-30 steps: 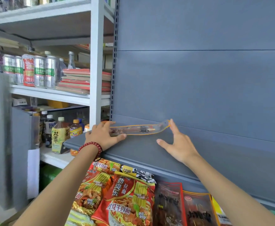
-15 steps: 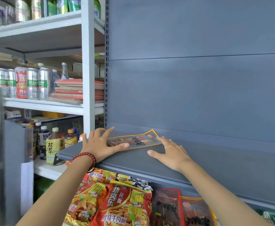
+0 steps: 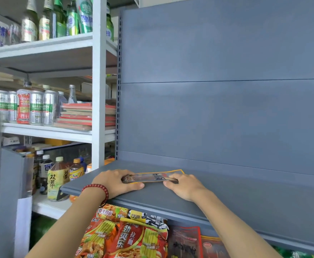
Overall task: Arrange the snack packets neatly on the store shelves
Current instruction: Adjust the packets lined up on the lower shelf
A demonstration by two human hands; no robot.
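Grip: left hand (image 3: 118,181), right hand (image 3: 187,186) pinch ends of snack packet (image 3: 152,176) on grey shelf (image 3: 236,200); likely light, floppy, slick; take edges

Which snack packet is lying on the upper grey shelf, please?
The orange-edged packet held by left hand and right hand; the noodle packets sit below that shelf.

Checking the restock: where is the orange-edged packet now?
In the head view, the orange-edged packet lies on the grey shelf near its left end, held between the left hand and right hand.
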